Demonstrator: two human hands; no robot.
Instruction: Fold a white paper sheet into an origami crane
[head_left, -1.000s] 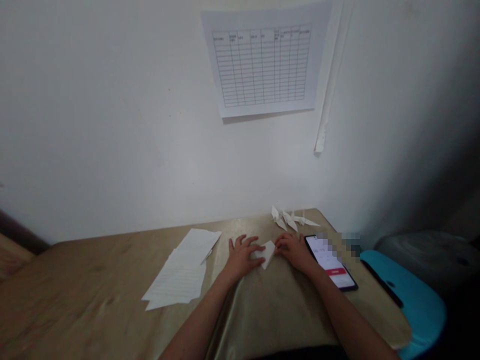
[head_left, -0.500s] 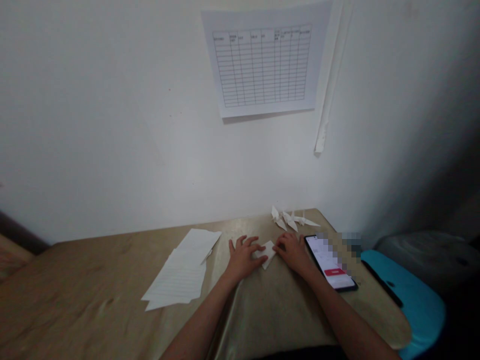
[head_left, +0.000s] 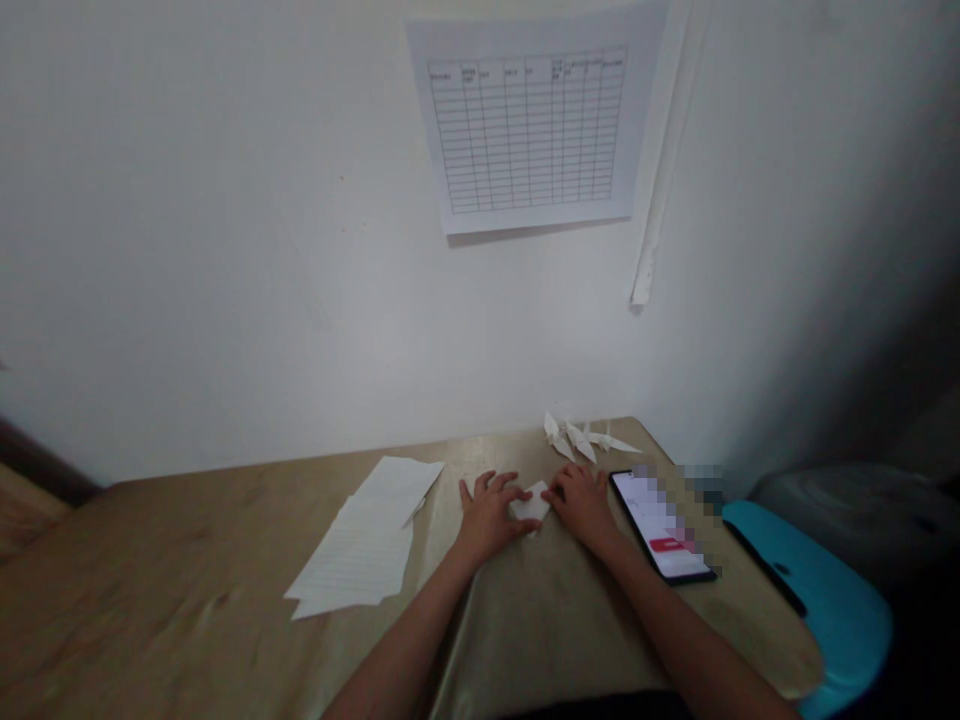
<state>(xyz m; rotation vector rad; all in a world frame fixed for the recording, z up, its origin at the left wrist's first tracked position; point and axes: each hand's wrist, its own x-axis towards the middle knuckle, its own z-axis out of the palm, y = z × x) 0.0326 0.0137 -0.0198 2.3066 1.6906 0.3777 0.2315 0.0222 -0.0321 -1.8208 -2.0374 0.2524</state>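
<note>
A small white piece of folded paper [head_left: 534, 502] lies on the table between my hands. My left hand [head_left: 491, 512] holds it from the left, thumb and index finger on the paper, the other fingers spread over the tabletop. At the paper's right corner, the fingertips of my right hand [head_left: 581, 502] are pinched together; its other fingers are curled. Part of the paper is hidden under my left thumb. Just beyond my right hand, several folded paper cranes [head_left: 581, 440] sit close together near the wall.
Overlapping sheets of lined paper [head_left: 360, 555] lie to the left on the brown table [head_left: 187, 590]. A lit phone [head_left: 645, 515] rests right of my right hand. Past the table's right edge is a turquoise stool or chair seat [head_left: 832, 590]. A printed grid sheet [head_left: 532, 140] hangs on the wall.
My left thumb has shifted slightly over the paper's lower part, covering more of it. My right fingertips have moved slightly left at its corner. The cranes, sheets and phone stay put.
</note>
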